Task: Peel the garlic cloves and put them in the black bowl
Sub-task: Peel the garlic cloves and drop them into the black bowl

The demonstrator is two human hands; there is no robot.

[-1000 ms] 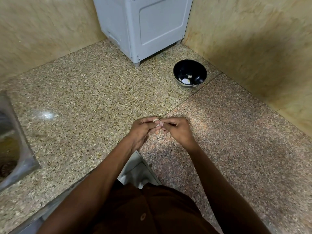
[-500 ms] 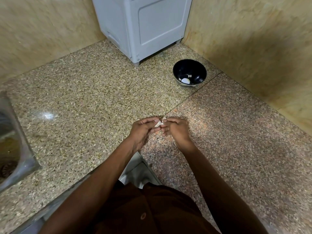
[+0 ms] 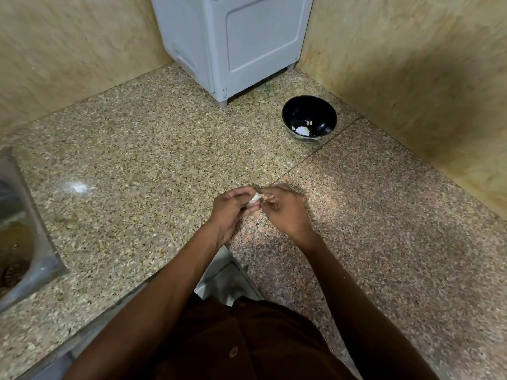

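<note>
Clove [image 3: 255,199] now tilted up-right btwn hands.

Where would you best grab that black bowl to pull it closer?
Likely by the near rim of the black bowl, reaching from the front. It stands upright and open-topped beside the grey appliance, with walls behind, and a few pale pieces lie inside.

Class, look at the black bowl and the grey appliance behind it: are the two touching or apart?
Apart. The head view shows a strip of speckled counter between the black bowl and the grey appliance; the bowl sits in front of and to the right of its foot.
</note>
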